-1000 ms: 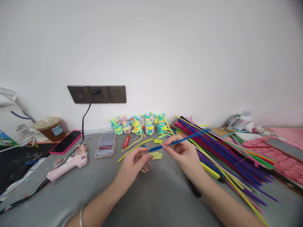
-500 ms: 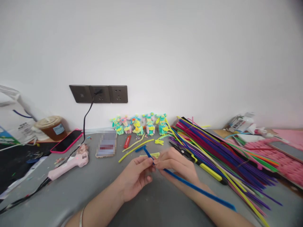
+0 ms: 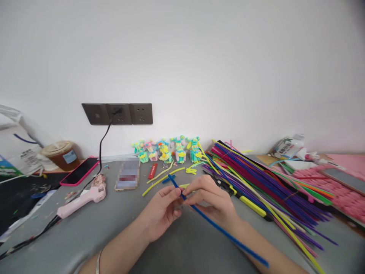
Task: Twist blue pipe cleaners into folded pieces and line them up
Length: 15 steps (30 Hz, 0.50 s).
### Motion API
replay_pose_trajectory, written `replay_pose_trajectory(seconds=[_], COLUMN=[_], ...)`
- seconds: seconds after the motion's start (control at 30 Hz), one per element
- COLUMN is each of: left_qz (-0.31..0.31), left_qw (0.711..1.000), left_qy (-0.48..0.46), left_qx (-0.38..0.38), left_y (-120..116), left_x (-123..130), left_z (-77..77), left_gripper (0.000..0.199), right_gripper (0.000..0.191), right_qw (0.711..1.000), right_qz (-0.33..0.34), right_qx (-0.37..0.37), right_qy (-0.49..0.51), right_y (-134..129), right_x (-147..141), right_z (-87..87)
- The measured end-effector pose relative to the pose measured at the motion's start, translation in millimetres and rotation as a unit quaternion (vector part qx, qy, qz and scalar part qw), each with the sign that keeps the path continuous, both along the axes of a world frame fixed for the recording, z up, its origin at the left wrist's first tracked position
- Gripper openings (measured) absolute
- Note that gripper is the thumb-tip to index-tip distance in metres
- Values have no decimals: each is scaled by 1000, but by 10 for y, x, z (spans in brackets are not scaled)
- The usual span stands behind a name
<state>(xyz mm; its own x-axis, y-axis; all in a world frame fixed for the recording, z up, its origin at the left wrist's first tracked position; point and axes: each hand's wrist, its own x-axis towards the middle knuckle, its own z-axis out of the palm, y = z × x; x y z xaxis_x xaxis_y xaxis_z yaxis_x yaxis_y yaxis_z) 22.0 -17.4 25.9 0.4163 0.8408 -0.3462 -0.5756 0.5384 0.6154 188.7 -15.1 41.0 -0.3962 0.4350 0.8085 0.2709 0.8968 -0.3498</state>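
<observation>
A long blue pipe cleaner (image 3: 228, 234) runs slantwise between my hands, its short end up at the left and its long tail reaching over my right forearm. My left hand (image 3: 163, 209) pinches it near the short end with thumb and forefinger. Close beside that pinch, the fingers of my right hand (image 3: 211, 198) are closed on the same pipe cleaner. Just beyond lies a short blue piece (image 3: 169, 180) on the grey table (image 3: 125, 224). A cut yellow pipe cleaner (image 3: 156, 184) and a small bent yellow piece (image 3: 191, 171) rest near it.
At right, yellow-handled pliers (image 3: 248, 203) lie against a large heap of coloured pipe cleaners (image 3: 270, 190). Several small pipe-cleaner figures (image 3: 179, 150) line the wall. A pink glue gun (image 3: 82, 199), a pink-cased phone (image 3: 80, 171) and a lidded drink cup (image 3: 61, 155) sit at left.
The blue pipe cleaner's long tail has swung down and to the left, and its short end now sticks out further up-left. Both hands stay close together, still pinching it.
</observation>
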Motion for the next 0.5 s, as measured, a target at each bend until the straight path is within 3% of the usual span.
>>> replay_pose_trajectory(seconds=[0.23,0.5], left_qz=[-17,-92], left_qw=[987,949], left_qy=[105,204], left_qx=[121,221], left_y=[50,104], left_x=[-47,-125], left_z=[-24,-24], left_gripper=[31,29], right_gripper=[4,10], right_qw=[998,964], right_qz=[21,111], right_qx=[-52,-242], right_qy=[7,-11], right_y=[47,103], right_x=[56,141], right_z=[45,66])
